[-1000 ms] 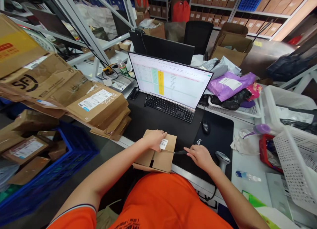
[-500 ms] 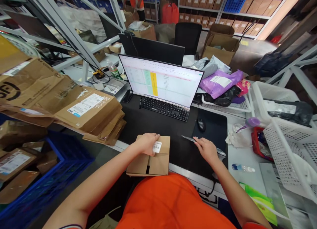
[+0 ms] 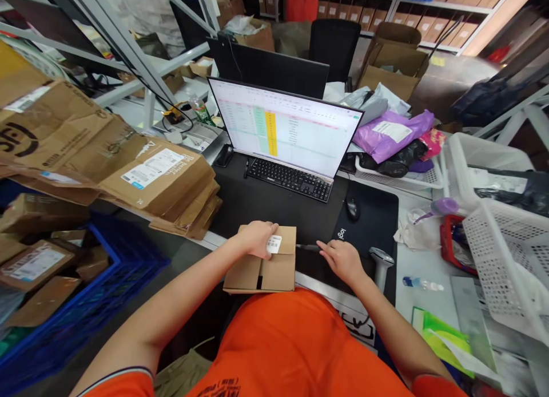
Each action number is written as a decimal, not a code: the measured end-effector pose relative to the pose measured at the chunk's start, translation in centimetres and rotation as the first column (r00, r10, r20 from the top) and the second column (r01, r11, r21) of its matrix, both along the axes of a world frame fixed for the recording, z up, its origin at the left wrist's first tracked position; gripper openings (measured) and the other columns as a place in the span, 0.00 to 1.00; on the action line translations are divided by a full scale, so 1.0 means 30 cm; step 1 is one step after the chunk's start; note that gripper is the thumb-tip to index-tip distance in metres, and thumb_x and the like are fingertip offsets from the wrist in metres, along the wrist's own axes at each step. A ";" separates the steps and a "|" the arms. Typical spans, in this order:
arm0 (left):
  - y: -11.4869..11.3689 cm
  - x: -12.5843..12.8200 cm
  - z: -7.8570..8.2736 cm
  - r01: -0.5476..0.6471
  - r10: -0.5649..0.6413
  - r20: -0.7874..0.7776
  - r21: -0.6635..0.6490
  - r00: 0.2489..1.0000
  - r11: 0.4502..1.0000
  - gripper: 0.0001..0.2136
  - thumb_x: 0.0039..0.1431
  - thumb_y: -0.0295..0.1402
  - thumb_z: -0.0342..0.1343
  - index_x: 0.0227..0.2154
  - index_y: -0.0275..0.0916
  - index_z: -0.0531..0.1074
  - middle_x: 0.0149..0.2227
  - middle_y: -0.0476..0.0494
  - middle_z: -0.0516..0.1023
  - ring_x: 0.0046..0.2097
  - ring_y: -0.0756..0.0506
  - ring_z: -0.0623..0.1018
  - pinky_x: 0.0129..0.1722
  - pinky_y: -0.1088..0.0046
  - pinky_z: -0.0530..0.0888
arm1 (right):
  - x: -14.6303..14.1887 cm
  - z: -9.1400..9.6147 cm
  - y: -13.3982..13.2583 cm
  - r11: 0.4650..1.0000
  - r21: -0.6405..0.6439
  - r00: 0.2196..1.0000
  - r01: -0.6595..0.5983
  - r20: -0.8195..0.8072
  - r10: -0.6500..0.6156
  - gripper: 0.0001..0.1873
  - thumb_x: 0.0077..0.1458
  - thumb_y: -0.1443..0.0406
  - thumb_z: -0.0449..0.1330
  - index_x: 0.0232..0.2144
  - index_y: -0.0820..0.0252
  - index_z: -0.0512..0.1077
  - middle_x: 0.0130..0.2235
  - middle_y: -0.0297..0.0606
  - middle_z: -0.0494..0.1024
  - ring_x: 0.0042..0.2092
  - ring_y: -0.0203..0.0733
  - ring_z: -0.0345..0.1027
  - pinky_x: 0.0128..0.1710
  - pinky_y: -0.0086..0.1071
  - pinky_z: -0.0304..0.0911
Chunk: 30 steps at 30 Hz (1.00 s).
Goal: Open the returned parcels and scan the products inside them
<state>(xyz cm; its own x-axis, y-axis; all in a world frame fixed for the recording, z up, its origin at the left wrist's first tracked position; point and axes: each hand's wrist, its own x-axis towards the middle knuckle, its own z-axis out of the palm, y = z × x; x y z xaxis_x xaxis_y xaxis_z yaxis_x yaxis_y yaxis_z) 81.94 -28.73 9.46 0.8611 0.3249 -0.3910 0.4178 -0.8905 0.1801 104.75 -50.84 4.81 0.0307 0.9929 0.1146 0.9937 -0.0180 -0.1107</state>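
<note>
Shirt: a bright orange T-shirt (image 3: 291,345) is on the person, at the bottom of the view

Left hand: the left hand (image 3: 257,238) lies on top of the box and presses down, open and not closed around it

Right hand: the right hand (image 3: 341,261) is closed on a thin dark knife (image 3: 307,247), and the knife's tip reaches the box's side

Box: a small brown cardboard box (image 3: 274,274) with a white barcode label (image 3: 273,243) sits at the front edge of the desk, right in front of the person

Desk: a black desk mat (image 3: 317,225) lies under a black keyboard (image 3: 289,179) and a black mouse (image 3: 352,209), and a gray barcode scanner (image 3: 381,265) stands just beside the right hand

Left side: a pile of flat brown cardboard mailers (image 3: 154,177) hangs over a blue plastic crate (image 3: 111,271)

Right side: a shiny purple plastic mailer (image 3: 392,137) lies near white mesh baskets (image 3: 501,265)

Far back: a black office chair (image 3: 334,42) stands before shelves of brown boxes (image 3: 369,14)
</note>
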 end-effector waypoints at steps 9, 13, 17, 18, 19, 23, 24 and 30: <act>0.067 -0.077 0.012 -0.177 0.177 -0.011 0.001 0.984 0.984 0.39 0.36 0.46 0.65 0.56 0.39 0.70 0.56 0.34 0.76 0.53 0.31 0.78 0.51 0.60 0.74 | 0.064 -0.035 -0.018 0.976 0.050 0.964 0.212 -0.174 -0.200 0.20 0.69 0.56 0.49 0.54 0.51 0.76 0.39 0.37 0.81 0.41 0.39 0.74 0.38 0.30 0.62; 0.138 -0.127 0.005 -0.488 0.492 -0.040 0.082 0.869 0.869 0.35 0.38 0.49 0.65 0.50 0.37 0.72 0.51 0.32 0.78 0.51 0.31 0.78 0.49 0.60 0.75 | 0.094 -0.049 -0.074 0.929 0.051 0.891 0.367 -0.307 -0.335 0.23 0.68 0.51 0.49 0.54 0.52 0.76 0.40 0.38 0.81 0.40 0.42 0.75 0.36 0.32 0.63; 0.163 -0.144 -0.025 -0.728 0.736 -0.026 0.127 0.676 0.674 0.43 0.42 0.53 0.64 0.58 0.30 0.64 0.51 0.24 0.77 0.52 0.29 0.78 0.48 0.58 0.75 | 0.064 -0.038 -0.075 0.898 0.040 0.777 0.438 -0.519 -0.356 0.26 0.66 0.50 0.50 0.52 0.56 0.77 0.42 0.42 0.82 0.42 0.45 0.76 0.41 0.35 0.66; 0.161 -0.143 -0.039 -0.767 0.775 -0.027 0.119 0.632 0.630 0.46 0.43 0.54 0.63 0.61 0.29 0.61 0.52 0.24 0.77 0.52 0.28 0.78 0.48 0.58 0.75 | 0.039 -0.031 -0.064 0.897 0.024 0.735 0.441 -0.583 -0.346 0.26 0.66 0.50 0.50 0.52 0.57 0.78 0.41 0.42 0.82 0.41 0.45 0.76 0.42 0.35 0.67; 0.157 -0.140 -0.055 -0.798 0.804 -0.032 0.103 0.594 0.594 0.49 0.44 0.55 0.63 0.64 0.29 0.57 0.52 0.24 0.77 0.53 0.28 0.78 0.48 0.58 0.75 | 0.008 -0.025 -0.050 0.903 0.006 0.698 0.430 -0.636 -0.329 0.26 0.66 0.50 0.50 0.51 0.58 0.78 0.40 0.42 0.82 0.40 0.44 0.76 0.42 0.35 0.67; 0.138 -0.125 -0.118 -0.868 0.867 -0.074 0.020 0.493 0.496 0.55 0.48 0.59 0.58 0.70 0.29 0.43 0.55 0.24 0.76 0.54 0.30 0.78 0.47 0.60 0.76 | -0.150 -0.015 0.016 0.964 -0.103 0.666 0.245 -0.705 -0.245 0.24 0.66 0.53 0.49 0.51 0.58 0.77 0.35 0.39 0.81 0.37 0.43 0.76 0.42 0.34 0.67; 0.136 -0.122 -0.130 -0.880 0.877 -0.082 0.005 0.474 0.476 0.57 0.49 0.59 0.58 0.71 0.29 0.40 0.57 0.24 0.75 0.54 0.30 0.79 0.47 0.61 0.76 | -0.187 -0.021 0.030 0.970 -0.155 0.663 0.185 -0.709 -0.240 0.24 0.66 0.54 0.48 0.51 0.57 0.77 0.33 0.38 0.80 0.35 0.42 0.75 0.39 0.34 0.67; 0.149 -0.109 -0.152 -0.935 0.930 -0.129 -0.140 0.343 0.325 0.64 0.45 0.60 0.61 0.71 0.28 0.30 0.65 0.21 0.65 0.47 0.31 0.81 0.36 0.64 0.79 | -0.324 -0.131 0.065 0.906 -0.422 0.440 0.025 -0.810 -0.389 0.25 0.65 0.59 0.44 0.57 0.63 0.69 0.29 0.34 0.75 0.21 0.37 0.67 0.23 0.30 0.64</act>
